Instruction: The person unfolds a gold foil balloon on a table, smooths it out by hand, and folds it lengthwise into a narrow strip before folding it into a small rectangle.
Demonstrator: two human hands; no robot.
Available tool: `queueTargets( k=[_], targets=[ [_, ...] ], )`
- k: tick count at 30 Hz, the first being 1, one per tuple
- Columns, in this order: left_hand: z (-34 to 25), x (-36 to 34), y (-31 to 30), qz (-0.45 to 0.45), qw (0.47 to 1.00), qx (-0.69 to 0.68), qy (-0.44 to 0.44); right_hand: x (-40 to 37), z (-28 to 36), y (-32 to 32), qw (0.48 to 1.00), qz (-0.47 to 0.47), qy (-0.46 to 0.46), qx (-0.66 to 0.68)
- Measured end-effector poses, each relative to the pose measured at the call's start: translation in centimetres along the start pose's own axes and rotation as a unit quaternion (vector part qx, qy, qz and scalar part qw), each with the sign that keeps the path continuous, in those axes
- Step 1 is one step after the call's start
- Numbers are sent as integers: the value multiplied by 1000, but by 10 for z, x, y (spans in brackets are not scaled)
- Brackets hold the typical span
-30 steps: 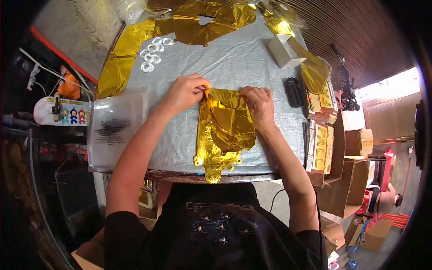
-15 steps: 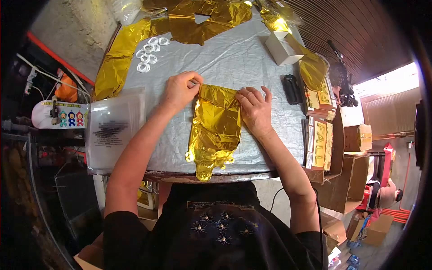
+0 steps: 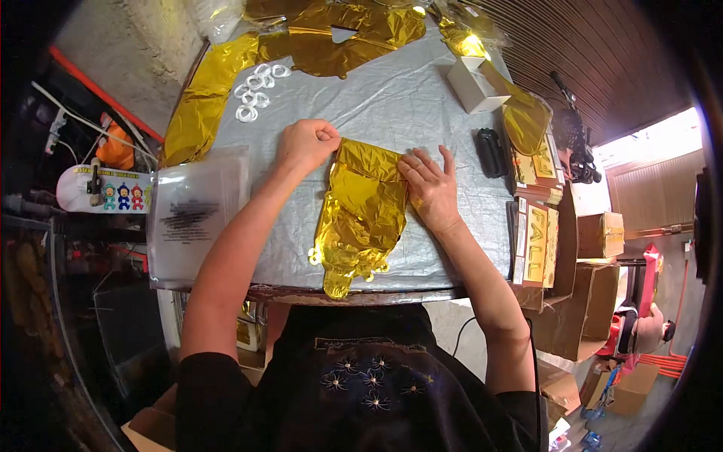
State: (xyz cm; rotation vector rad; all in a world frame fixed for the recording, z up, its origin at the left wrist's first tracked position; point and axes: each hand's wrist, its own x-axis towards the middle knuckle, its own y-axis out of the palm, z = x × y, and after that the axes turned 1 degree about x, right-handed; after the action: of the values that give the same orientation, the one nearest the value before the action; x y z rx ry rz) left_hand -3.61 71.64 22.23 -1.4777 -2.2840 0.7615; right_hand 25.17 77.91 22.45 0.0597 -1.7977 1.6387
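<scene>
A flat, folded gold foil balloon [image 3: 367, 200] lies on the silver-grey sheet, its crumpled lower end and small tabs by the table's front edge. At its upper left corner, my left hand [image 3: 307, 145] is closed in a pinch on the foil. My right hand [image 3: 433, 188] grips the upper right corner, with one finger sticking up and the thumb largely hidden. Between the hands, a folded band runs along the top edge.
White ribbon coils [image 3: 261, 98] lie beyond my left hand. Clear plastic bags [image 3: 197, 218] are at left, more gold foil [image 3: 346, 53] along the back. To the right are a white box [image 3: 478, 84], a black case [image 3: 492, 153] and printed boxes [image 3: 536, 241]. A person [image 3: 654, 331] is at far right.
The view has shifted slightly. Both hands keep their hold on the balloon's top corners, and its lower end has swung a little to the left.
</scene>
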Motion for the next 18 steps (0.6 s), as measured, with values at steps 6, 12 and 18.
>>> queueTargets(
  k=[6, 12, 18],
  targets=[
    [-11, -12, -2, -22, 998, -53, -11, 0, 2, -2, 999, -4, -5, -32],
    [-8, -15, 14, -84, 995, 17, 57, 1, -2, -1, 999, -6, -16, -47],
    [-15, -10, 18, -88, 994, 60, 29, 4, -17, 4, 999, -12, -24, -28]
  ],
)
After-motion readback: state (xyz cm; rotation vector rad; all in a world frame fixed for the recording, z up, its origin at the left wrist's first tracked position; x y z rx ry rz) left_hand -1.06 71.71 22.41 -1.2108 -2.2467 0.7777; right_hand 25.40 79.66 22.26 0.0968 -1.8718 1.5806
